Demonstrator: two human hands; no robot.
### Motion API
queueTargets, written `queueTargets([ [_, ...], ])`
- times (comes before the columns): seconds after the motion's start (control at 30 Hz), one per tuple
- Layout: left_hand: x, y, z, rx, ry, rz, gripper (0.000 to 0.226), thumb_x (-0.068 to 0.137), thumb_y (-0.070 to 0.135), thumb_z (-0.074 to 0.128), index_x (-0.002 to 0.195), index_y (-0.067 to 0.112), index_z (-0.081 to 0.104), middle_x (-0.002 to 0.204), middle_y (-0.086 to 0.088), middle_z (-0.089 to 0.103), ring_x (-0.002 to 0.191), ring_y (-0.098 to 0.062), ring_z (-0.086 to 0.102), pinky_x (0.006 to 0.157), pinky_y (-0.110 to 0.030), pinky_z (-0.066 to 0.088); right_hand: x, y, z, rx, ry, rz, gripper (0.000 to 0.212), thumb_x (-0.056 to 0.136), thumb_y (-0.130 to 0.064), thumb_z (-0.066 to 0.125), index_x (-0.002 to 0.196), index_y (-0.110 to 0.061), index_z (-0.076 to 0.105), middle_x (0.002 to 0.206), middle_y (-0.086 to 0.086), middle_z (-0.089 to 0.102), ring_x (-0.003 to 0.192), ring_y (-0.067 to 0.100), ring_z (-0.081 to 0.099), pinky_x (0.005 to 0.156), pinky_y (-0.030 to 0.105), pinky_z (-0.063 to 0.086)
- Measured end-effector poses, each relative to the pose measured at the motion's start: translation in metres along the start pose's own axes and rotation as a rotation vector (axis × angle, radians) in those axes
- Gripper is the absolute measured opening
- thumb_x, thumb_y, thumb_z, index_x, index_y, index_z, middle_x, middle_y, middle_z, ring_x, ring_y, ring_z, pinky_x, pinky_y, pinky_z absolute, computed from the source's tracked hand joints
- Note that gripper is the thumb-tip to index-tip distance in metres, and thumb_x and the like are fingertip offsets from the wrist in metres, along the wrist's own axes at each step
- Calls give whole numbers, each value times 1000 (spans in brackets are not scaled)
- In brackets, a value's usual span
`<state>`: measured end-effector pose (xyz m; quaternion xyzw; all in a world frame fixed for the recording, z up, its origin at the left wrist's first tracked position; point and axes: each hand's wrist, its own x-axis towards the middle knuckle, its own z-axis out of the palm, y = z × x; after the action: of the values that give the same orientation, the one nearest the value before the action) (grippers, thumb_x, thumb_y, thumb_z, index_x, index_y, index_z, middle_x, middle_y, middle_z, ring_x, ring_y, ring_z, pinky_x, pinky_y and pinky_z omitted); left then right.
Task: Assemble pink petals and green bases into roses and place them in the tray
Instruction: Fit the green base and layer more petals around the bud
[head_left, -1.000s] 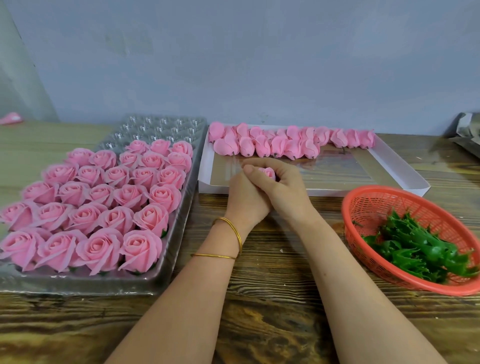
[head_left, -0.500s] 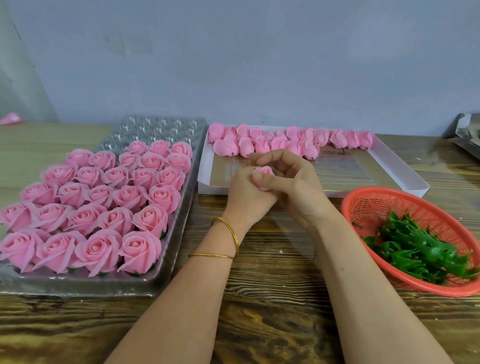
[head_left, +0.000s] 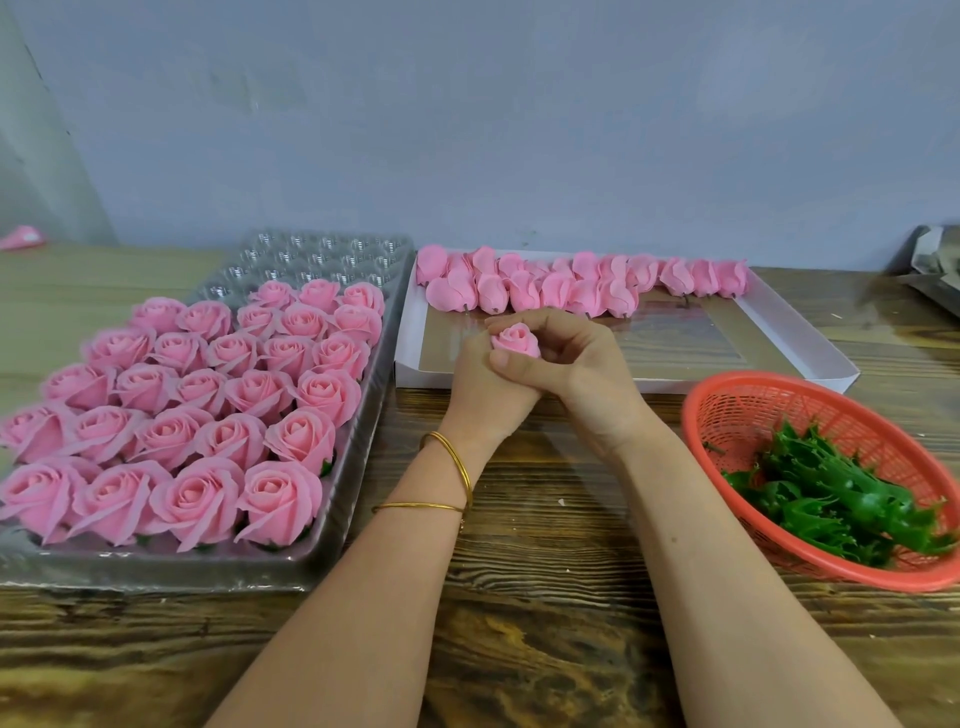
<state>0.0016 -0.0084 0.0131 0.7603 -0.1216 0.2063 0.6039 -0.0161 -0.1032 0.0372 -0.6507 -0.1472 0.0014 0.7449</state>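
A wooden table (head_left: 545, 597) runs along a grey-blue wall. On its left side lies a clear plastic tray (head_left: 156, 574) packed with finished pink roses (head_left: 208, 415) in rows, with bare moulded cells (head_left: 322, 254) showing at its far end. Just beside it, toward the wall, sits a shallow white box (head_left: 727, 385) with a row of loose pink petal buds (head_left: 571, 286) lined along its back edge. At the right, an orange mesh basket (head_left: 748, 410) holds a heap of green bases (head_left: 841, 499). A small pink object (head_left: 23, 239) lies at the far left edge, and crinkled silvery wrapping (head_left: 935, 270) pokes in at the far right. Both forearms reach up the middle of the table, and the joined hands overlap the box's front wall, hiding part of it. Two thin gold bangles (head_left: 457, 462) circle the left wrist. The left hand (head_left: 483, 384) has its back to the camera and its fingers curled round a pink rose bud (head_left: 516, 340). The right hand (head_left: 576, 374) wraps the bud's far side with bent fingers, its thumb laid across the left hand. The bud sits above the box's near edge, between tray and basket. Only its upper part shows: tightly furled, soft pink petals spiralling to a closed centre. Its underside is covered, so whether a green base is fitted cannot be told.
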Motion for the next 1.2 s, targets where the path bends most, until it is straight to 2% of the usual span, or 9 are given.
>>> queueTargets([
  [0.13,-1,-3,1,-152,10,-60,15,69,18,61,62,31,63,61,18,63,63,4,58,60,-24,54,0,0,-1,50,-36,41,23,83,3,66,106,3,68,96,9,70,94,12,66,86,23,53],
  [0.3,-2,-2,0,-295,-70,-95,33,63,7,66,63,40,68,53,18,59,53,4,55,50,-10,41,3,-1,-4,245,27,158,24,96,-7,48,109,2,67,99,13,70,91,17,68,78,28,54],
  [0.47,-3,-1,-2,-362,-91,-101,31,68,9,70,75,40,71,62,17,64,60,2,60,51,-9,42,2,-2,-6,244,-9,126,31,78,-17,64,103,0,68,89,8,72,84,15,69,72,26,57],
  [0.63,-2,-2,-2,-321,-79,-140,26,70,17,70,78,42,70,70,15,68,73,-2,66,57,-13,48,2,1,-7,226,-25,115,34,76,-12,68,107,1,68,94,8,73,90,17,70,74,27,56],
  [0.83,-2,-5,-2,-325,-75,-165,26,65,13,72,69,38,69,64,13,65,70,-5,64,58,-17,48,3,1,-11,224,-49,137,34,76,-7,67,109,0,67,98,10,73,93,19,69,77,29,56],
  [0.97,-1,-5,-1,-328,-108,-181,29,63,6,68,60,35,67,53,15,58,54,0,57,48,-13,42,4,0,-10,248,-31,151,28,80,1,60,107,2,67,97,14,71,91,21,67,76,29,55],
  [1.03,-1,-5,-1,-308,-115,-169,26,65,5,71,71,30,71,61,9,64,62,-7,63,52,-20,48,4,-2,-8,229,14,113,32,74,-12,67,103,1,69,93,12,71,90,18,67,77,28,54],
  [1.13,-1,-4,0,-220,-137,-99,19,72,1,73,86,13,70,82,-8,72,84,-20,70,74,-39,58,3,-1,-3,113,88,26,26,72,-20,72,94,-5,73,89,8,73,88,14,68,84,27,55],
  [1.2,-2,-2,2,-149,-167,-56,9,75,8,66,74,18,66,71,2,68,74,-8,66,68,-29,55,3,1,0,15,108,-27,11,78,-12,74,88,-8,74,83,3,74,81,10,66,81,21,55],
])
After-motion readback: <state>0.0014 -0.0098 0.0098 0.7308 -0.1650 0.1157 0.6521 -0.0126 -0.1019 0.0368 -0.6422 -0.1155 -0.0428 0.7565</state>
